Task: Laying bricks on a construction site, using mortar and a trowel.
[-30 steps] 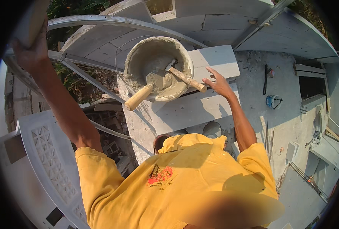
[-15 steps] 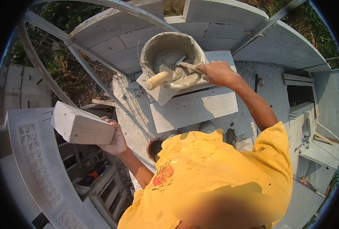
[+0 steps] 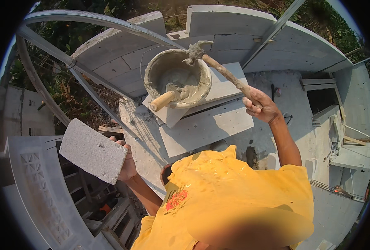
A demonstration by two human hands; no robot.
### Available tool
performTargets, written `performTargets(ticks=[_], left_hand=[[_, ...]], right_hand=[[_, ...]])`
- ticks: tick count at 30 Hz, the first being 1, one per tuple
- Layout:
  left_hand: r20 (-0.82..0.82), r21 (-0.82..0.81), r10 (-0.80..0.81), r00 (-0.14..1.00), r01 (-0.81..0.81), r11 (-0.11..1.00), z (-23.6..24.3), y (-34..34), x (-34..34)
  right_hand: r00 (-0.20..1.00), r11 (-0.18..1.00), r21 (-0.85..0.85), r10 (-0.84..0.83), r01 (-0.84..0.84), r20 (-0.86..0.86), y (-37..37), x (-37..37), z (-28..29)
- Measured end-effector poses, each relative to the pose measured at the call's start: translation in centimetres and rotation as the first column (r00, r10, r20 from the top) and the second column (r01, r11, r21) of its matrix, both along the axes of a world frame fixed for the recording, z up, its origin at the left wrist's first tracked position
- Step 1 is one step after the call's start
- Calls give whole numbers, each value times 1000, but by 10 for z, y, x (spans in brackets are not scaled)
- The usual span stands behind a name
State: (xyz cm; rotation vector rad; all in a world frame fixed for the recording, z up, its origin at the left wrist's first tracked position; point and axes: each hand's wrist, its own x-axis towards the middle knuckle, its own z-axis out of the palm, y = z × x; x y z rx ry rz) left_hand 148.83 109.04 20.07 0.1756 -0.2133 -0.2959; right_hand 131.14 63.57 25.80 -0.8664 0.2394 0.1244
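Observation:
My left hand (image 3: 127, 161) grips a light grey, pitted block (image 3: 92, 150) at the lower left. My right hand (image 3: 260, 105) holds a wooden-handled tool (image 3: 223, 71) raised over the right rim of a bucket (image 3: 200, 85); grey mortar clings to its head. The bucket has mortar inside and caked on its rim. A second tool with a pale wooden handle (image 3: 163, 101) rests in it, its blade in the mortar. The bucket stands on pale boards (image 3: 205, 129) stacked in front of me.
A wall of grey panels (image 3: 230, 25) curves across the back, crossed by metal bars (image 3: 89, 25). At the lower left are a white patterned panel (image 3: 39, 183) and a pile of debris. A dark opening (image 3: 320, 100) and loose boards (image 3: 351, 146) lie at the right.
The block has come down from the upper left and turned in my left hand. My right hand has taken the tool and lifted its head out of the bucket.

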Motion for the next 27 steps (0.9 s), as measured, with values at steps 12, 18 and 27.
performTargets(ticks=[12, 18, 27], left_hand=[[84, -73, -131, 988, 138, 988, 24, -62, 9], [27, -88, -55, 998, 57, 994, 7, -68, -33], [-93, 66, 288, 953, -283, 957, 12, -14, -91]], right_hand=[[969, 937, -250, -224, 243, 99, -8, 48, -13], [944, 124, -975, -298, 186, 142, -71, 184, -80], [924, 2, -994, -367, 110, 102, -51, 310, -160]])
